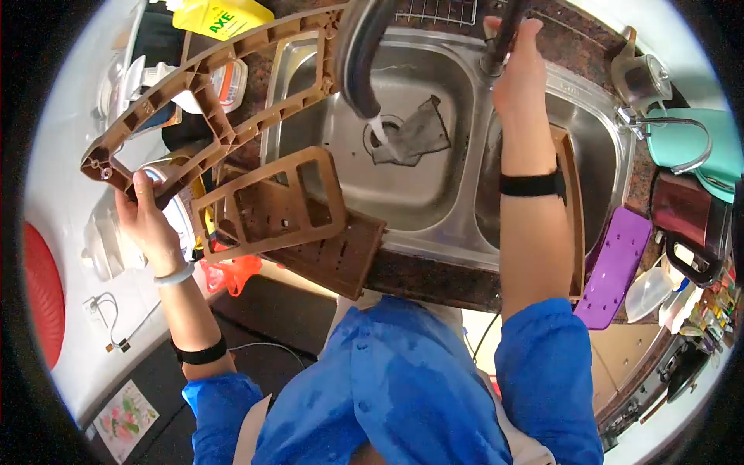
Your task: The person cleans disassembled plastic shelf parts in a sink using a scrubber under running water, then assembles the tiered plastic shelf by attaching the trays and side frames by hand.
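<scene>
My left hand (149, 225) is closed on the lower end of a long, curved brown plastic frame (221, 128), raised at a slant to the left of the sink. At the upper right, my right hand (518, 74) is wrapped around the dark base of the faucet (360, 66). Water runs from its spout into the left basin (318, 163), onto a grey cloth (418, 136) lying by the drain. Below the frame, a smaller brown plastic frame (337, 194) rests on a brown perforated panel (329, 256) at the sink's front left edge.
Another brown plastic piece (573, 201) stands in the right basin, partly behind my right forearm. A purple tray (616, 267) lies at the counter's right. A yellow bottle (221, 15) is at the upper left, a kettle (642, 77) at the upper right. A red bag (231, 273) hangs below the panel.
</scene>
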